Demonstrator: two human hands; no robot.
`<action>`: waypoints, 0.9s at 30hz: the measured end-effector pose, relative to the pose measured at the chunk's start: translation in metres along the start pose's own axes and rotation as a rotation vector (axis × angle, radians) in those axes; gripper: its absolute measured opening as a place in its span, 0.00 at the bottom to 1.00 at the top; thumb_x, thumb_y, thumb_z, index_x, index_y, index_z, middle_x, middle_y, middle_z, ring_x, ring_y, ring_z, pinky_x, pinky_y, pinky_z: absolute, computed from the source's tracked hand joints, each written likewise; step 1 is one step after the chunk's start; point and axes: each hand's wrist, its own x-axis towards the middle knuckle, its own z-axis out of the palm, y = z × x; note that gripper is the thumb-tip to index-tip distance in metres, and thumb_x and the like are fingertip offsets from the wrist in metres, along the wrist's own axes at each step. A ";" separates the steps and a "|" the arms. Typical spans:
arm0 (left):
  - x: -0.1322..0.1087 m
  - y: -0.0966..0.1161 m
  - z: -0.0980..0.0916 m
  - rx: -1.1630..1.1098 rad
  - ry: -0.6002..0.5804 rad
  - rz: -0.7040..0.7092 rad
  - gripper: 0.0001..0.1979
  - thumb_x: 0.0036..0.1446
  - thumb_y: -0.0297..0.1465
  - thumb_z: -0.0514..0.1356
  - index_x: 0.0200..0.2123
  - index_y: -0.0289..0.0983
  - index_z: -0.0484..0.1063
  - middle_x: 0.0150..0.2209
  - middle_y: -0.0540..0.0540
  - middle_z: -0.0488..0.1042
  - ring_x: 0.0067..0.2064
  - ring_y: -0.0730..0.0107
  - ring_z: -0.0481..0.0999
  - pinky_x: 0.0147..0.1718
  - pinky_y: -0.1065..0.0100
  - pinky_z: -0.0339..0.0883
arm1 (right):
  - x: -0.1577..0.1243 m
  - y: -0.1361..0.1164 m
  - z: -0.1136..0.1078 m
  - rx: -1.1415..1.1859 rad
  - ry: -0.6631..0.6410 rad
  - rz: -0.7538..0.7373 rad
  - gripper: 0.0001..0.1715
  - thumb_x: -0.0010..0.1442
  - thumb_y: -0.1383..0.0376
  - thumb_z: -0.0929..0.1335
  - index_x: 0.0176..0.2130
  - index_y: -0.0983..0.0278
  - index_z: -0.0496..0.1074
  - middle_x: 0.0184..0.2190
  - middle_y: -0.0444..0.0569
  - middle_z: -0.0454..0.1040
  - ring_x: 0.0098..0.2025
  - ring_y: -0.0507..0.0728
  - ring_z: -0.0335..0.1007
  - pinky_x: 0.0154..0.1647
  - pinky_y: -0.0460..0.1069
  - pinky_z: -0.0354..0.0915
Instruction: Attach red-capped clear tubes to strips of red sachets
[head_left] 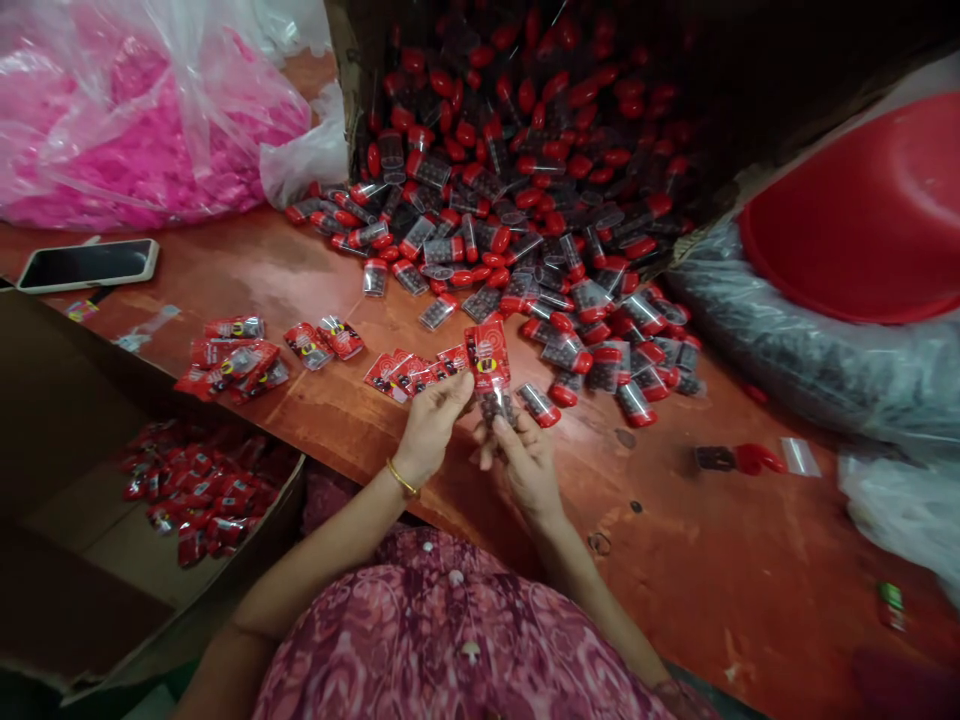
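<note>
Over tabletop (712, 560), red packet (489, 358), gripped by both hands (429, 428) (529, 466)

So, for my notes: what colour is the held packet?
The packet is mainly red; clearest in head view.

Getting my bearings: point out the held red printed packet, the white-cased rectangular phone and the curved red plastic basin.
Red printed packet (487, 350), head view: printed face.
White-cased rectangular phone (88, 266), head view: dark screen.
Curved red plastic basin (862, 215), head view: visible wall.

A phone (88, 266) lies near a pink-filled bag (161, 130), far from a red basin (862, 215).
</note>
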 end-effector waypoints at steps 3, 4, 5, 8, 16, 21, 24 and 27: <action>0.005 -0.006 -0.005 0.004 0.043 0.056 0.16 0.45 0.42 0.65 0.30 0.34 0.76 0.27 0.51 0.75 0.29 0.78 0.69 0.32 0.74 0.64 | 0.002 -0.004 -0.004 -0.126 0.025 -0.069 0.13 0.56 0.56 0.67 0.35 0.63 0.68 0.22 0.40 0.72 0.15 0.46 0.62 0.19 0.44 0.65; 0.005 -0.009 -0.005 -0.010 0.044 0.042 0.16 0.43 0.40 0.67 0.32 0.34 0.77 0.28 0.50 0.76 0.30 0.77 0.70 0.34 0.74 0.64 | 0.002 -0.005 -0.003 -0.160 0.043 -0.091 0.12 0.57 0.56 0.67 0.35 0.63 0.68 0.21 0.39 0.71 0.14 0.46 0.62 0.18 0.44 0.64; 0.005 -0.010 -0.004 -0.039 0.044 0.022 0.17 0.41 0.40 0.68 0.33 0.34 0.77 0.28 0.49 0.77 0.30 0.77 0.71 0.34 0.73 0.65 | 0.002 -0.005 -0.003 -0.189 0.065 -0.112 0.12 0.57 0.56 0.66 0.35 0.63 0.68 0.20 0.39 0.70 0.14 0.46 0.61 0.18 0.44 0.63; 0.002 -0.010 0.000 -0.170 0.045 -0.016 0.17 0.37 0.38 0.70 0.31 0.34 0.77 0.28 0.49 0.77 0.29 0.76 0.72 0.34 0.72 0.66 | 0.000 -0.002 0.001 -0.271 0.105 -0.178 0.10 0.59 0.58 0.65 0.36 0.63 0.68 0.18 0.37 0.66 0.15 0.46 0.60 0.17 0.43 0.61; 0.007 0.007 0.001 -0.280 0.030 -0.124 0.18 0.31 0.37 0.73 0.26 0.33 0.75 0.24 0.50 0.76 0.26 0.78 0.71 0.29 0.75 0.64 | -0.004 0.011 -0.002 -0.543 0.034 -0.319 0.09 0.61 0.62 0.63 0.41 0.62 0.68 0.24 0.42 0.67 0.21 0.49 0.61 0.21 0.45 0.61; 0.012 0.005 0.001 -0.242 0.004 -0.153 0.19 0.31 0.39 0.72 0.25 0.32 0.74 0.23 0.49 0.76 0.27 0.75 0.74 0.30 0.74 0.67 | -0.003 0.008 0.001 -0.514 0.044 -0.259 0.08 0.61 0.60 0.63 0.36 0.63 0.68 0.21 0.41 0.66 0.20 0.49 0.60 0.20 0.45 0.60; 0.009 0.003 0.001 -0.124 -0.043 -0.135 0.20 0.34 0.43 0.70 0.25 0.31 0.74 0.18 0.50 0.73 0.20 0.77 0.70 0.18 0.76 0.63 | -0.002 0.003 0.006 -0.317 0.036 -0.171 0.11 0.60 0.58 0.64 0.31 0.62 0.66 0.18 0.38 0.65 0.16 0.46 0.57 0.18 0.44 0.60; 0.003 0.002 0.001 0.029 -0.102 -0.152 0.22 0.41 0.46 0.66 0.29 0.30 0.75 0.13 0.53 0.67 0.12 0.79 0.62 0.10 0.76 0.54 | -0.001 0.001 0.011 -0.056 0.023 -0.035 0.15 0.58 0.54 0.65 0.29 0.62 0.64 0.19 0.38 0.67 0.12 0.44 0.52 0.15 0.43 0.60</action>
